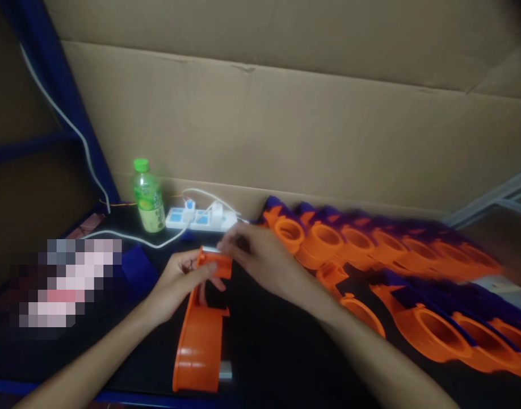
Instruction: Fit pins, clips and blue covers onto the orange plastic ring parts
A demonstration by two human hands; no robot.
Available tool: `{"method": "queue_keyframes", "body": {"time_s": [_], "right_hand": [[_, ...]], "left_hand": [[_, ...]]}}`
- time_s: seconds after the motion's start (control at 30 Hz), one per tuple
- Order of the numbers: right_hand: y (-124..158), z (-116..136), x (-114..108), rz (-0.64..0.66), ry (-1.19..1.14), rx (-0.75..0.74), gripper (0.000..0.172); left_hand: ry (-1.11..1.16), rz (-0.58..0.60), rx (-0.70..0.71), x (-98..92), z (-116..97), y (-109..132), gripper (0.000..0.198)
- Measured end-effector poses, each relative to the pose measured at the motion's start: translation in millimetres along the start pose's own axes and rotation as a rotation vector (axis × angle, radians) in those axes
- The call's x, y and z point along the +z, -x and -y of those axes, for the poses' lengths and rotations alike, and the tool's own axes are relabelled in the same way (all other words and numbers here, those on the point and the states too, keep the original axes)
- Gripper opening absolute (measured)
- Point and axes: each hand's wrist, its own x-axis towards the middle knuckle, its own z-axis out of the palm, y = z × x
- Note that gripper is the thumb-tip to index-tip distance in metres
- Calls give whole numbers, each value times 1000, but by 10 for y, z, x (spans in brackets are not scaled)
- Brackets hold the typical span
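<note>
My left hand is wrapped round the upper end of an orange tape dispenser, its thumb lying across the front. The dispenser is tilted upright over the black table, with its round hub toward me. Along its top edge sits a silvery serrated blade. My right hand is closed in a pinch at the right end of that blade; its fingertips are partly hidden. A small metal strip shows beside the dispenser's lower end.
More orange tape dispensers with dark blue parts stand in rows at the right. A green-capped bottle and a white power strip with cables stand against the cardboard wall. A dark blue piece lies left; a pixelated patch covers something beside it.
</note>
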Motion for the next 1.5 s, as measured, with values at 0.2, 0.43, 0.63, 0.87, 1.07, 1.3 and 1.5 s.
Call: {"method": "queue_keyframes", "body": {"time_s": [0.2,0.43,0.63,0.87,1.07,1.3,1.5], "right_hand": [[327,-183,169,181,144,-64,19],[665,-360,354,459,280,-63,22],[556,-411,62,169,237,-24,16],[271,-195,-90,-196,157,-167,15],[182,-164,197,-189,269,-263,17],[144,-203,436,-388,266,-431,20],[64,-181,503,-404,253,-415,20]], "left_hand": [[34,-261,11,-127,-90,-83,36],[129,-297,3,-97,-93,-109,33],[98,-265,-18,-105,-32,-119,37],[-9,-69,-43,-28,56,-95,32],[-43,-52,10,37,59,-68,29],[-68,-146,81,30,95,-71,26],[8,-186,82,12,109,-80,29]]}}
